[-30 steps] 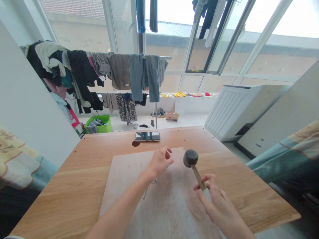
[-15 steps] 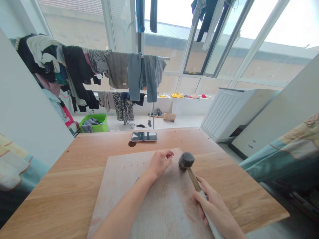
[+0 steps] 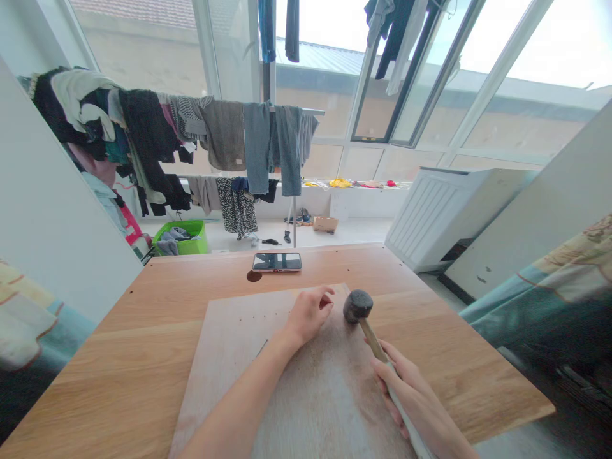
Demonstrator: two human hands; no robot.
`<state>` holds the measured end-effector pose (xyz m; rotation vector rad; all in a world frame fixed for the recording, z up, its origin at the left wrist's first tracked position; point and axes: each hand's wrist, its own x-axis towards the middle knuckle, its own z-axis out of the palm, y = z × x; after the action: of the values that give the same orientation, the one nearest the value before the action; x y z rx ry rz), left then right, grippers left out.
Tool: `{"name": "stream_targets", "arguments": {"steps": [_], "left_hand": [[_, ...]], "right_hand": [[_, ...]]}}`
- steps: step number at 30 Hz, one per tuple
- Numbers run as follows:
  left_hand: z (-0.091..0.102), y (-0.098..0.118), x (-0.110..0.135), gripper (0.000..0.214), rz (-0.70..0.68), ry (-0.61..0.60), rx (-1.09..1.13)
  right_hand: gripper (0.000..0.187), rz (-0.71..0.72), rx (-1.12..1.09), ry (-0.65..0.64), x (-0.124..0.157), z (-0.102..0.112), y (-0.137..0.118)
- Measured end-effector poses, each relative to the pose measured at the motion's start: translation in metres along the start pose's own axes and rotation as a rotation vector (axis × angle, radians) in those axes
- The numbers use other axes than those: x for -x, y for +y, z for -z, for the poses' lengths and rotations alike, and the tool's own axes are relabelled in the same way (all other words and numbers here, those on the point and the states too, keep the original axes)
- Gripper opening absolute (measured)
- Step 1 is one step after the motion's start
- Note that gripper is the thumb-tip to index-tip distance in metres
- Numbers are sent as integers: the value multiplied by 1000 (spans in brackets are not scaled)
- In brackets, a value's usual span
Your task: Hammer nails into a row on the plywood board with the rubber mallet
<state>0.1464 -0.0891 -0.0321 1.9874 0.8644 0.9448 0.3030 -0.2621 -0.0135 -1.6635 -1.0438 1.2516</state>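
Right hand (image 3: 411, 398) clenched round the handle of a mallet (image 3: 358, 306), head low over the board (image 3: 229, 344), just beside left hand (image 3: 310, 313) pinching something too small to see; likely lining-up, any strike needing fingers clear.

A dark grey mallet head (image 3: 357, 305) on a tan wooden handle (image 3: 372, 338), a pale whitish board (image 3: 239, 357) on the honey-brown table (image 3: 143, 331), a green basket (image 3: 182, 236) far left.
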Motion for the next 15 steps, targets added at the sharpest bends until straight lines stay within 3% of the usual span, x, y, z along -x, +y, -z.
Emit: {"name": "stream_targets", "arguments": {"steps": [15], "left_hand": [[-2, 0, -3, 20, 74, 29, 78]], "right_hand": [[43, 128, 19, 5, -12, -11, -37]]}}
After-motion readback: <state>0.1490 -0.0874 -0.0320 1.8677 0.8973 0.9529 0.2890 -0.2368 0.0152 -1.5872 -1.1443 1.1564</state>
